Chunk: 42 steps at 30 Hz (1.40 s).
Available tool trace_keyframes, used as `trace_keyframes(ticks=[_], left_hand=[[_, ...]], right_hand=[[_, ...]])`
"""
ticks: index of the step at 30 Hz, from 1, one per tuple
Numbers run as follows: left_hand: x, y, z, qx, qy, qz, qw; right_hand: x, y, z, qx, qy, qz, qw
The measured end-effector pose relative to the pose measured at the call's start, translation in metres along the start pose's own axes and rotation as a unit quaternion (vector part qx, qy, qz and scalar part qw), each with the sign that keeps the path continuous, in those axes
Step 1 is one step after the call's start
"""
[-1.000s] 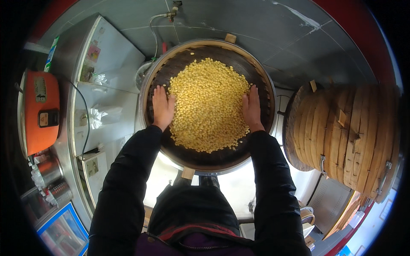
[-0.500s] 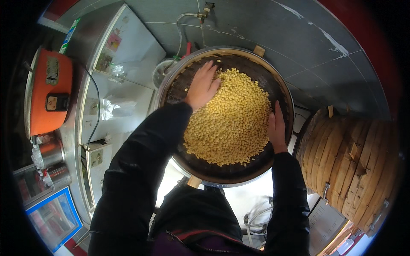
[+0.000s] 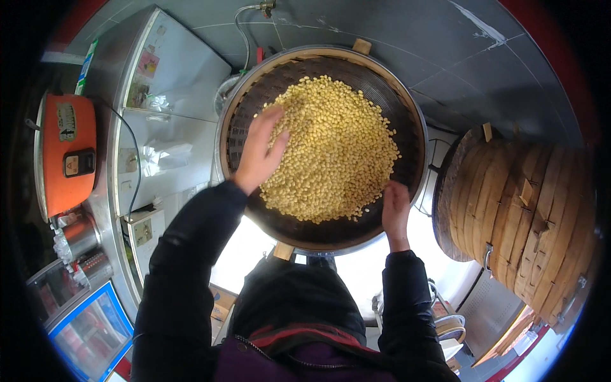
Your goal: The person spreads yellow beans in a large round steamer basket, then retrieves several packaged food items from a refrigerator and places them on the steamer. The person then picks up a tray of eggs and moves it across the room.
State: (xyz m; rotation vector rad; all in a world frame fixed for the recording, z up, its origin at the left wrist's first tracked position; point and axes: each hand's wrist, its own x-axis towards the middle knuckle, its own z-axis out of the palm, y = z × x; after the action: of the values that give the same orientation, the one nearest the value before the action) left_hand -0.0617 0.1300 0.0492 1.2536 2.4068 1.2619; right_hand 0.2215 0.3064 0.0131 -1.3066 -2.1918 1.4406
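Beans (image 3: 331, 153) lie between left hand (image 3: 260, 153) and right hand (image 3: 396, 209).

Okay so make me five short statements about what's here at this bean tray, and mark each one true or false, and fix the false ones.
1. Yellow beans lie heaped in a round dark tray. True.
2. The left hand is closed around a scoop. False: it is open at the left side of the heap, with no tool in it.
3. The right hand is at the lower right of the heap. True.
4. The wooden stack is left of the tray. False: the wooden stack is to the tray's right.
5. An orange appliance is at the far left of the view. True.
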Motion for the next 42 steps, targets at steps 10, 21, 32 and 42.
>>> trace_keyframes(ticks=[10, 21, 32, 42], left_hand=[[-0.146, 0.029, -0.024, -0.127, -0.214, -0.191, 0.950], [-0.174, 0.022, -0.015, 0.005, -0.169, 0.008, 0.986], [-0.164, -0.019, -0.043, 0.055, -0.305, 0.042, 0.950], [-0.185, -0.008, -0.085, -0.054, -0.181, -0.101, 0.977]], right_hand=[[-0.012, -0.013, 0.012, -0.162, -0.353, -0.078, 0.918], [-0.055, -0.023, 0.086, -0.011, -0.399, -0.098, 0.911], [-0.095, -0.056, 0.190, 0.171, -0.305, -0.019, 0.937], [-0.097, -0.057, 0.235, 0.284, -0.168, -0.040, 0.943]])
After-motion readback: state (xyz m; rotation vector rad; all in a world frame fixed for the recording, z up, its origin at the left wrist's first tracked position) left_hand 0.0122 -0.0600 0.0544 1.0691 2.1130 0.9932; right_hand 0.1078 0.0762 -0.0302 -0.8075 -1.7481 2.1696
